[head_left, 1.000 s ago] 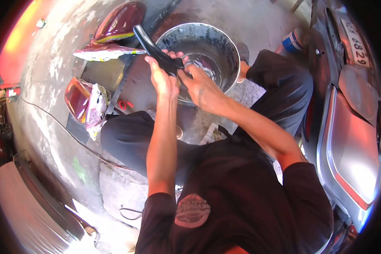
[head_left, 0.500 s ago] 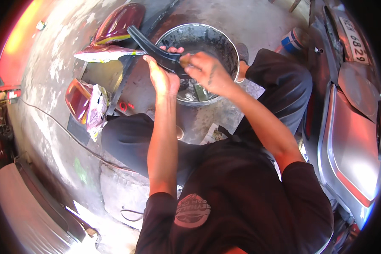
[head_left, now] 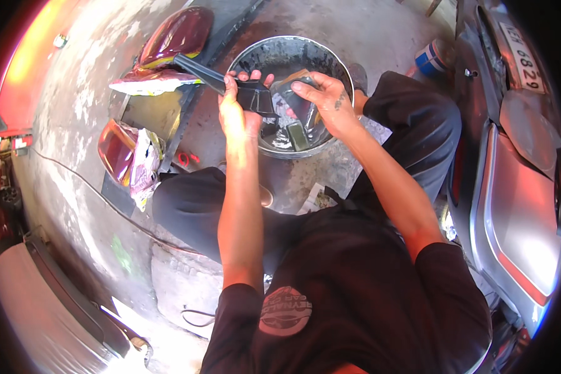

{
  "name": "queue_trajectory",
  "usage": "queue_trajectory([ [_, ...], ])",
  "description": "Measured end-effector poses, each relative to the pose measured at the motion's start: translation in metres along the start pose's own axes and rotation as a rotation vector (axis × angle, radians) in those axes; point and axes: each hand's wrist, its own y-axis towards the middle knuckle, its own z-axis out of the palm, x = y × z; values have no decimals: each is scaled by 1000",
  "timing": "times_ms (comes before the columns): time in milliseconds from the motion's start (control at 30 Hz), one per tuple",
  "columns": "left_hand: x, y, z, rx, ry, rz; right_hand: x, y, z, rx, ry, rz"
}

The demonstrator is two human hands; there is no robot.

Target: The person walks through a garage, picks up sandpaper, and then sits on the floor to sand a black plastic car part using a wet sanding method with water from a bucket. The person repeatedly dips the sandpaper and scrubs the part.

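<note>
My left hand [head_left: 235,113] is wrapped round a long black plastic trim piece [head_left: 254,98], its narrow arm pointing up and left and its wider end over the bucket. In my right hand [head_left: 334,105], pinched between thumb and fingers, is a dark sheet of sandpaper [head_left: 302,105] with a brownish upper edge. It hangs just right of the trim piece, apart from it. Both hands are above a round dark bucket [head_left: 346,68] with a pale rim. Inside, a green rectangular block [head_left: 297,136] lies in what looks like water.
Dark red glossy shells [head_left: 179,34] with plastic wrapping lie at the far left, and another wrapped red piece [head_left: 116,149] lies nearer. A blue-and-white can [head_left: 431,58] stands right of the bucket. A silver vehicle panel [head_left: 517,206] borders the right side. A cable [head_left: 100,191] crosses the floor.
My right hand has moved right, off the trim piece, and the sandpaper now shows spread out. The trim piece has shifted slightly left and down in my left hand.
</note>
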Motion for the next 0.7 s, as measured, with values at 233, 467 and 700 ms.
queue_trajectory([
  [233,14,-11,11,61,192,33,2,15,15,39,-427,59],
  [467,20,-9,6,143,201,156,-4,9,14,107,-604,131],
  [700,17,-9,2,89,254,94,-5,29,15,-36,-556,34],
])
